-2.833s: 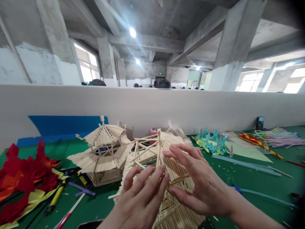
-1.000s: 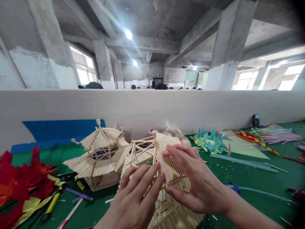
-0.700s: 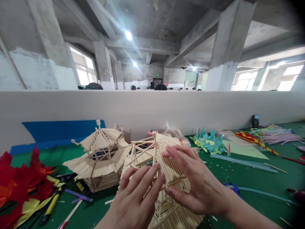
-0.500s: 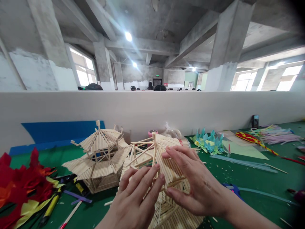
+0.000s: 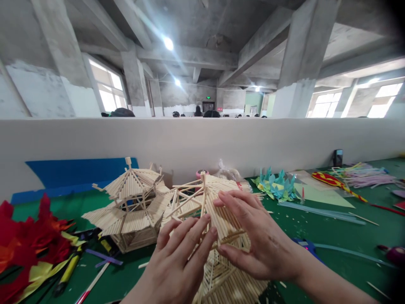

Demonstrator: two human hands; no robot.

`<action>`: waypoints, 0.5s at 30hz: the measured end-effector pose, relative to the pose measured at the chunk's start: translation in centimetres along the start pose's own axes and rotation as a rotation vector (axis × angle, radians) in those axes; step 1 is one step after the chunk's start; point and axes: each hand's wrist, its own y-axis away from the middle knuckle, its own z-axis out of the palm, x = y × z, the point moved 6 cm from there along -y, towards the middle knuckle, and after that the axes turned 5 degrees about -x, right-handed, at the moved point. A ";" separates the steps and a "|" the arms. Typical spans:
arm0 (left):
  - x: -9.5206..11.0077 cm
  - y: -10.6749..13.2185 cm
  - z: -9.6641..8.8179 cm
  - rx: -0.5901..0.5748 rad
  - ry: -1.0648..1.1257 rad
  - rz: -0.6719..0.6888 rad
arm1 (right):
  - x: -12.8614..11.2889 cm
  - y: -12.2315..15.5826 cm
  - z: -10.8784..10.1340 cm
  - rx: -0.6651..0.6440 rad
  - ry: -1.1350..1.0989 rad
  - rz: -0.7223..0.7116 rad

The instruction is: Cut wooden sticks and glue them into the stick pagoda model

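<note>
A pavilion model of thin wooden sticks stands on the green table right in front of me, its roof partly open framework. My left hand rests on the near side of its roof with fingers stretched out. My right hand lies flat on the right roof panel, thumb under the eave, fingers spread along the sticks. Both hands press on the roof rather than close around it. A second, finished stick pavilion stands just to the left.
Red and yellow paper leaves lie at far left with pens and a yellow tool. Teal paper flowers, green paper, straws and a bundle of coloured strips fill the right. A white partition backs the table.
Both hands have stayed on the pavilion roof; the left fingers shifted slightly up the near panel. The view drifted a little, nothing else moved.
</note>
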 end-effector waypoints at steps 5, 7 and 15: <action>0.1 0.0 -0.1 -0.050 -0.004 0.003 | 0.0 0.1 -0.2 0.009 0.010 -0.005; 0.1 0.0 -0.2 -0.059 0.004 0.003 | -0.2 0.4 -0.2 0.011 0.019 -0.001; 0.1 -0.2 0.0 -0.034 0.024 -0.003 | -0.6 5.1 1.3 0.390 -0.414 0.353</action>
